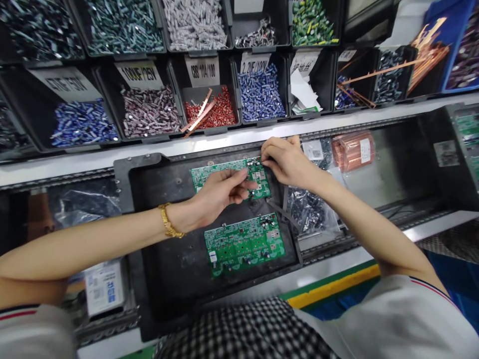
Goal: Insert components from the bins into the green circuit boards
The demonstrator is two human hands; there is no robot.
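Partly hidden upper green board, left fingers curled above, right fingers at corner, any pinch unclear

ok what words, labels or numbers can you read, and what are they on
"100UF/25V": bin label over mauve parts
"2.2UF/100V": bin label over central blue parts
"CBB 104/100", probably: bin label over red parts
"47UF/50V", probably: bin label over left blue parts
Too small or blurred: other labels, stickers, print on the white box, any markings on the upper circuit board and lower circuit board
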